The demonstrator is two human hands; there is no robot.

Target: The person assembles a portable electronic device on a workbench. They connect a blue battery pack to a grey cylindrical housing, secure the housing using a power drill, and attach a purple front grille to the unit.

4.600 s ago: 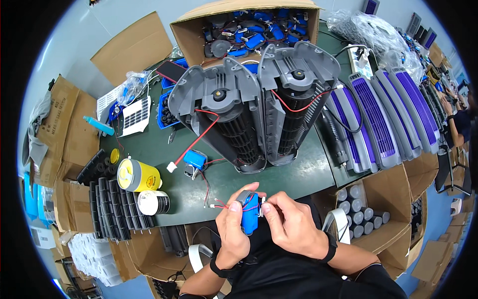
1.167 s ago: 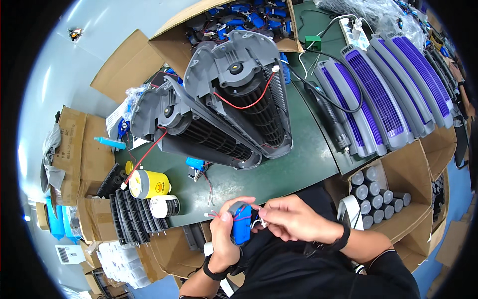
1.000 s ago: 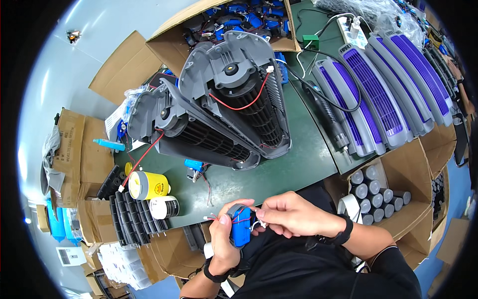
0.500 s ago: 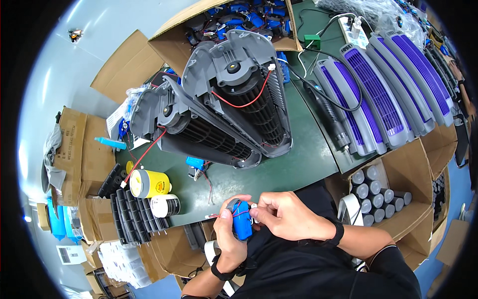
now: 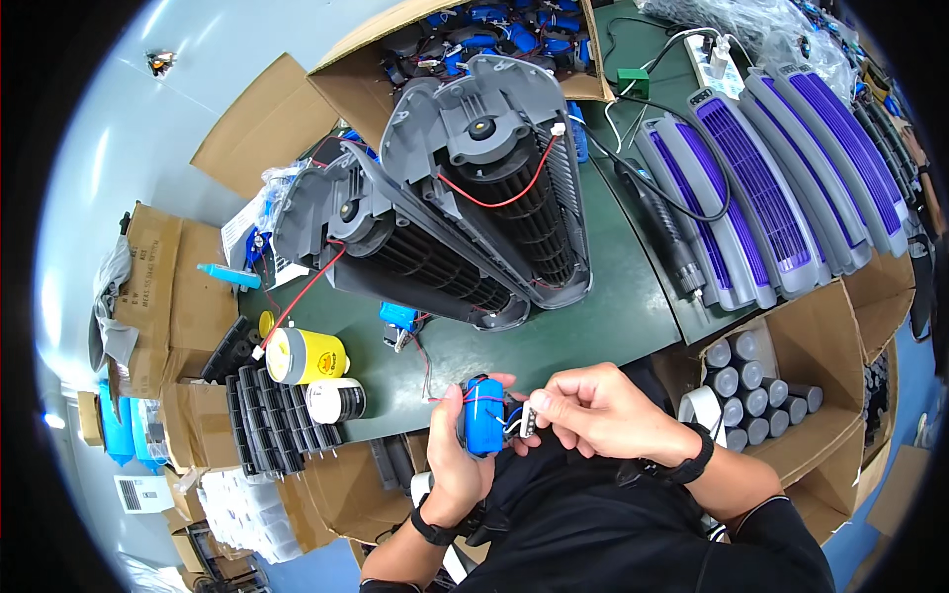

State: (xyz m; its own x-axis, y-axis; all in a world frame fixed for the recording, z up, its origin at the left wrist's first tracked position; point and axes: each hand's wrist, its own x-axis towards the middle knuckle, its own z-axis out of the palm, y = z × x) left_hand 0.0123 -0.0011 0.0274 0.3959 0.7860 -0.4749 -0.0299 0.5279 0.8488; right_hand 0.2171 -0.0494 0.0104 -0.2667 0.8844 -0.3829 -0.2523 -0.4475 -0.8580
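Battery pack (image 5: pixel 483 420) sits in the left hand (image 5: pixel 458 463), over the lap, just off the near edge of the green bench (image 5: pixel 593 346). Left thumb lies along its left side, fingers curled behind — closed hold on the body. Right hand (image 5: pixel 603 410) has thumb and index pinched together on a small pale strip (image 5: pixel 529 420), maybe a circuit board; short wires (image 5: pixel 513 427), white and blue, bridge strip and pack.

Handling, my guess: light but dense, rigid, film a bit slippery. Thin leads and joints look like the fragile bit — grab the pack by its sides, strip by its edges.

Looks: glossy blue, rounded, reddish lead across the upper part. Strip detail too small to read.
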